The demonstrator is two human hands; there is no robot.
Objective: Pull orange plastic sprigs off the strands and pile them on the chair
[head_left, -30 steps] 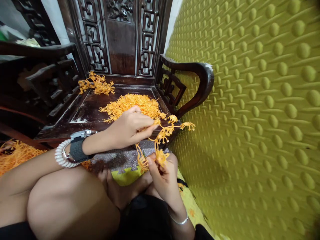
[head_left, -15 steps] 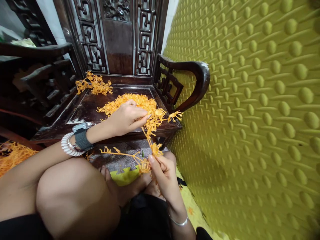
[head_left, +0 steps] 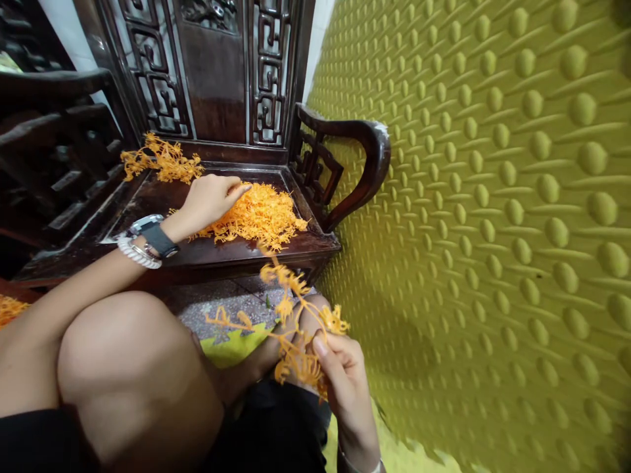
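Head view: we see right hand point(head_left: 345, 371) with grip pinched on sprig point(head_left: 284, 307), left hand point(head_left: 210, 197) over pile point(head_left: 263, 213) on chair point(head_left: 152, 203), grip unclear to us.

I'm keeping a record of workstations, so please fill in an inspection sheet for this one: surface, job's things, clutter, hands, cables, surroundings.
Surface: dark wooden chair seat, bearing orange pieces.
Job's things: loose orange heap on the seat; orange bunch at its back left; branching orange sprig held above the lap.
Clutter: more orange strands at the picture's left edge.
Hands: right hand pinches the sprig; left hand is over the heap, its grip unclear.
Cables: nothing seen.
Surroundings: carved chair back, curved armrest, studded yellow-green panel to the right.
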